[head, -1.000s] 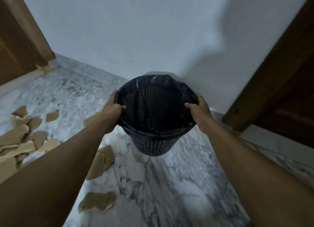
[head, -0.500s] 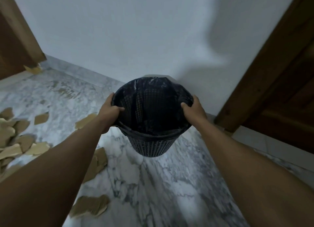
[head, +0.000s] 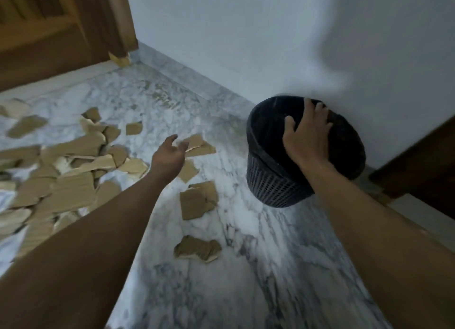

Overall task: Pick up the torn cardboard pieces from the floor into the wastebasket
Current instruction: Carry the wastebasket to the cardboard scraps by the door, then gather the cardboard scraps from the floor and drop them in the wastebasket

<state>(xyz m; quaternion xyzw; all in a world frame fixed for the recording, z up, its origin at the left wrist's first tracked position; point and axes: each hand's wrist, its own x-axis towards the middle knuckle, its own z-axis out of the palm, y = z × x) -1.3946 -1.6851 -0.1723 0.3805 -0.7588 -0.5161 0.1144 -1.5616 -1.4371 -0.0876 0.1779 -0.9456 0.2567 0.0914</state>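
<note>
A black mesh wastebasket (head: 273,181) with a dark liner stands on the marble floor against the white wall. My right hand (head: 307,136) lies over its mouth with fingers spread, fingertips at the far rim. My left hand (head: 170,153) is stretched out to the left of the basket, open and empty, just short of a torn cardboard piece (head: 200,147). More brown pieces lie below it, one (head: 198,200) mid-floor and one (head: 197,248) nearer me. A large pile of cardboard pieces (head: 69,181) covers the floor at left.
A wooden door (head: 49,33) closes the upper left, with a cardboard scrap (head: 120,59) at its frame's foot. Another dark wooden frame (head: 418,168) stands right of the basket. Bare marble floor (head: 246,291) lies between my arms.
Both hands held the basket's rim before. My left hand has let go and swung left toward the cardboard; my right hand now lies over the mouth. The view has turned left.
</note>
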